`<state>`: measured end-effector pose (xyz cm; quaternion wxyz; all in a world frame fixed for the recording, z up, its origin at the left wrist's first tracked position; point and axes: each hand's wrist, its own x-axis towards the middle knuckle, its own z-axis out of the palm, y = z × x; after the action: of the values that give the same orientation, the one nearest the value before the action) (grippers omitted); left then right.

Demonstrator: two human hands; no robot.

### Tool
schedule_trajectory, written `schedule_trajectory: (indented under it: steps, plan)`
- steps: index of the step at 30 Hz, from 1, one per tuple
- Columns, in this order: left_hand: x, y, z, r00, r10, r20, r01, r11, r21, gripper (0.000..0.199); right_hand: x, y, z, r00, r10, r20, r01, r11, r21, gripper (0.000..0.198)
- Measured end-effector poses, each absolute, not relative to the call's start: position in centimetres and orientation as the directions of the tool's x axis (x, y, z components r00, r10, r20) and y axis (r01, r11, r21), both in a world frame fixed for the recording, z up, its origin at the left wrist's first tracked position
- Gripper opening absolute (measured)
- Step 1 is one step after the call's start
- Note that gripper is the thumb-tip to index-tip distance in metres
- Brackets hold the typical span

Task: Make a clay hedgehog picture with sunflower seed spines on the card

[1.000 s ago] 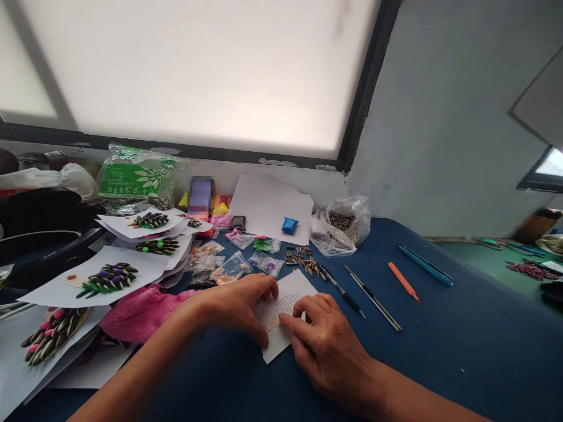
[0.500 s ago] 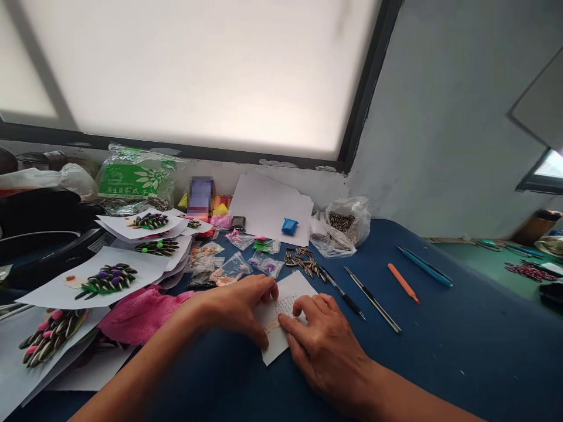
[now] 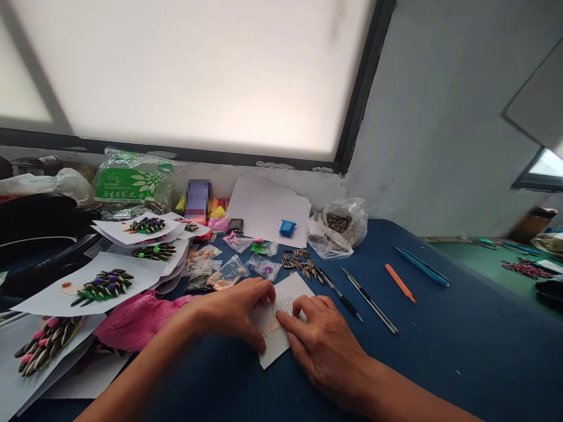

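A small white paper card [image 3: 295, 285] lies on the blue table, bearing a line drawing filled with scale-like marks. Peach clay [image 3: 273, 326] is spread over the drawing's lower left part. My left hand [image 3: 240, 308] rests along the card's left side, thumb and fingers apart, thumb near the lower corner. From the right, my right hand [image 3: 323, 340] reaches over the card, one fingertip pressing at the clay's upper edge beside the drawing. Its other fingers are bent over the card; their undersides are hidden.
Loose sunflower seeds [image 3: 303, 265], a pen [image 3: 341, 296], a craft knife [image 3: 369, 302], an orange marker [image 3: 400, 283] and blue tweezers [image 3: 422, 266] lie beyond my right hand. Clay packets [image 3: 229, 272] lie behind the card. Seed-covered cards [image 3: 145, 287] and pink cloth [image 3: 136, 319] fill the left.
The whole view has shifted slightly. Both hands stay at the card, and the right fingertip has moved very little.
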<state>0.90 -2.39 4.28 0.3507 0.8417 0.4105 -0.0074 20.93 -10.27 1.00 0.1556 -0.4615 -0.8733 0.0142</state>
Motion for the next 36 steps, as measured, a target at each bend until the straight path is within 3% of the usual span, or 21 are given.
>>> schedule_trajectory:
  steps: [5, 9, 12, 14, 18, 27, 32, 36]
  plan:
    - [0.5, -2.4, 4.3, 0.666, 0.691, -0.281, 0.689, -0.428, 0.585, 0.059, 21.2, -9.8, 0.7, -0.486, 0.826, 0.285, 0.795, 0.554, -0.249, 0.023]
    - [0.8, -1.9, 3.4, 0.646, 0.743, -0.176, 0.643, -0.405, 0.650, 0.026, 21.5, -9.6, 0.4, -0.460, 0.824, 0.330, 0.758, 0.558, -0.338, 0.020]
    - [1.5, -1.6, 2.4, 0.489, 0.872, 0.036, 0.769, -0.450, 0.454, 0.017, 21.9, -9.5, 0.2, -0.429, 0.825, 0.368, 0.718, 0.558, -0.416, 0.018]
    - [1.8, -1.6, 1.9, 0.433, 0.899, 0.070, 0.831, -0.428, 0.355, 0.015, 22.1, -9.4, 0.1, -0.419, 0.828, 0.374, 0.706, 0.556, -0.439, 0.016]
    - [1.7, -1.5, 1.4, 0.435, 0.898, 0.059, 0.828, -0.425, 0.366, 0.007, 22.3, -9.4, 0.1, -0.426, 0.819, 0.384, 0.676, 0.570, -0.467, 0.015]
    - [1.6, -1.1, 1.2, 0.475, 0.879, 0.044, 0.767, -0.438, 0.469, 0.004, 21.5, -10.3, 0.3, -0.600, 0.740, 0.302, 0.696, 0.670, -0.257, 0.019]
    - [1.6, -1.2, 1.0, 0.485, 0.873, 0.047, 0.740, -0.439, 0.510, 0.006, 21.3, -10.2, -0.1, -0.636, 0.679, 0.366, 0.673, 0.721, -0.168, 0.018]
    - [1.8, -1.0, 0.6, 0.464, 0.883, 0.071, 0.739, -0.430, 0.519, 0.007, 21.5, -10.3, -0.3, -0.646, 0.647, 0.405, 0.644, 0.747, -0.167, 0.018]
